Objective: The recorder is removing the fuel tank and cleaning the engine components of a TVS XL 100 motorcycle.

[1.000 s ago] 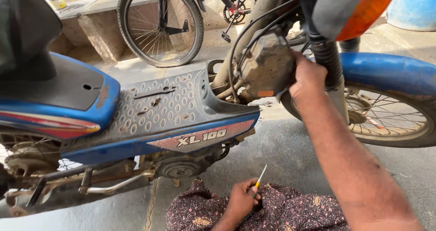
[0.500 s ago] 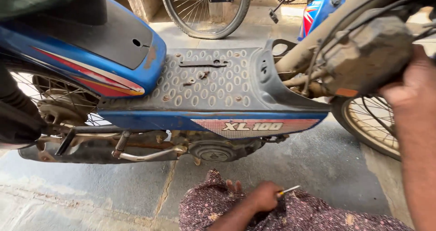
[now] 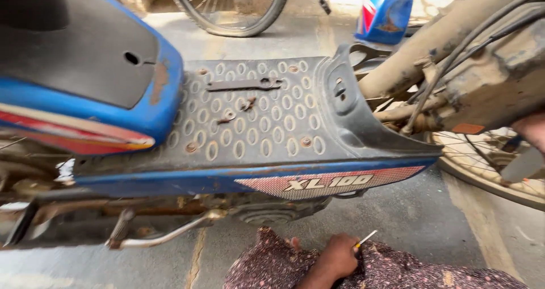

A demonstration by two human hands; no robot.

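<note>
left hand (image 3: 336,259): fist closed round a small screwdriver (image 3: 365,239); tip points up-right toward the footboard (image 3: 255,118)
right hand (image 3: 531,130): at frame edge; grip can't tell

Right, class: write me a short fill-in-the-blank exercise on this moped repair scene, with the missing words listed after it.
1. The left hand grips a small tool with a ____ handle.
2. That hand rests on a ____ cloth on the ground.
3. The moped's footboard is patterned with raised ____ shapes.
4. The side panel beneath the footboard is painted ____.

Missing words: yellow; patterned; oval; blue
</note>
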